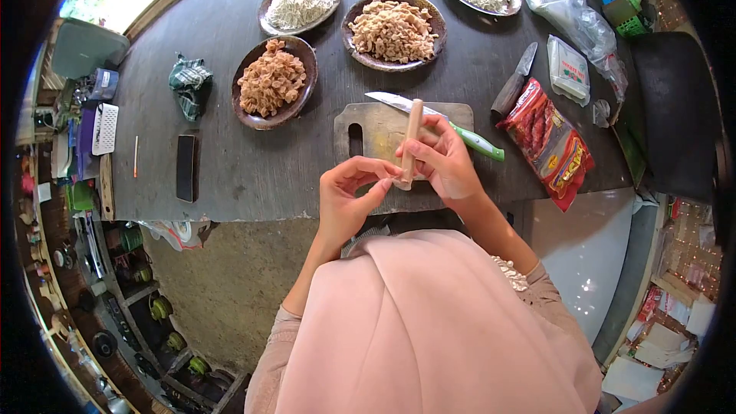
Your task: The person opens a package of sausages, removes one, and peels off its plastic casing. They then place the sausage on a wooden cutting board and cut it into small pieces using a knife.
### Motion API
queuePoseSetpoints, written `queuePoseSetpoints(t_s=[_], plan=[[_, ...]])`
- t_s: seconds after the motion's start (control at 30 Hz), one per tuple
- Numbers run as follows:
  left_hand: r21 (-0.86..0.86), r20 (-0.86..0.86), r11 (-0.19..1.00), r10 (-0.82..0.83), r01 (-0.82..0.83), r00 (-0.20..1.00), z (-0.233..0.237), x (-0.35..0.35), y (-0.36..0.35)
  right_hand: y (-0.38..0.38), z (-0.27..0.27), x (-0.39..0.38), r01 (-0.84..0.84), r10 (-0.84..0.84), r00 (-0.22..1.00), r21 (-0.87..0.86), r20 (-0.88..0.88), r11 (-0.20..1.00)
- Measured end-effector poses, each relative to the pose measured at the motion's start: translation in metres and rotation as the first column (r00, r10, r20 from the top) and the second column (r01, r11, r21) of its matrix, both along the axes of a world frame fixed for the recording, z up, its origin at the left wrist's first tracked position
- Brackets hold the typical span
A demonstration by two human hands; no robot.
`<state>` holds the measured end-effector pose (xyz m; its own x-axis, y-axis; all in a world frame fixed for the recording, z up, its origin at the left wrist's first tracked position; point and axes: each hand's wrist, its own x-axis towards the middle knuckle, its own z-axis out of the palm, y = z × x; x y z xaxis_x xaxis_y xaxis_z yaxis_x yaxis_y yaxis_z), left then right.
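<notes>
My right hand (448,165) grips a pale brown sausage (413,134), which stands nearly upright over the near edge of the cutting board. At its lower end, the thumb and fingers of my left hand (354,193) are pinched together; what looks like a bit of thin casing is there, too small to make out fully. Under my hands lies the wooden cutting board (364,119), with a slot on its left side. Across the board rests a green-handled knife (475,142), blade pointing left. A red sausage packet (548,146) lies to the right.
Brown plates hold curled brown pieces (272,80), light brown chunks (392,31) and whitish shreds (303,2). A second knife (515,83), a white pack (568,69) and a plastic bag (571,15) lie at right. At left are a phone (186,169) and checked cloth (189,84).
</notes>
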<state>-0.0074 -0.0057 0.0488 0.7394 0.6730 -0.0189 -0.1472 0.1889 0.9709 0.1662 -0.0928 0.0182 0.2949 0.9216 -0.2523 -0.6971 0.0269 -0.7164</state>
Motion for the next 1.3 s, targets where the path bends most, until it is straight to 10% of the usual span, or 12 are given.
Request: queuePoseSetpoints(t_s=[0.23,0.4,0.53,0.73,0.8,1.0,1.2,1.3], plan=[[0.034,-0.034,0.999,0.019,-0.017,0.999,0.019,-0.002,0.008,0.001,0.042,-0.007,0.134,-0.130,0.912,0.017,0.390,0.991],[0.541,-0.204,0.840,0.086,0.039,0.975,0.037,0.004,0.014,0.006,0.050,-0.012,0.187,-0.217,0.878,0.110,0.427,0.976],[0.630,-0.260,0.770,0.084,0.103,0.962,0.047,0.001,0.019,0.006,0.053,-0.012,0.208,-0.253,0.802,0.144,0.542,0.967],[0.401,-0.247,0.900,-0.076,0.173,0.966,0.046,0.003,0.016,-0.001,0.058,-0.002,0.072,-0.127,0.899,0.145,0.418,0.987],[0.081,-0.158,0.984,-0.147,0.162,0.976,0.044,0.001,0.014,-0.004,0.059,0.000,0.029,-0.077,0.946,0.157,0.313,0.987],[-0.240,-0.029,0.971,-0.008,0.001,1.000,0.026,0.008,0.014,-0.004,0.053,0.002,-0.010,-0.072,0.969,0.326,0.238,0.945],[-0.087,0.054,0.994,-0.066,0.071,0.996,0.036,0.005,0.018,-0.014,0.042,0.021,0.027,-0.033,0.999,0.193,0.028,0.981],[-0.129,0.039,0.989,-0.072,0.076,0.997,0.033,0.002,0.023,-0.019,0.044,0.034,-0.254,0.232,0.966,0.270,0.112,0.929]])
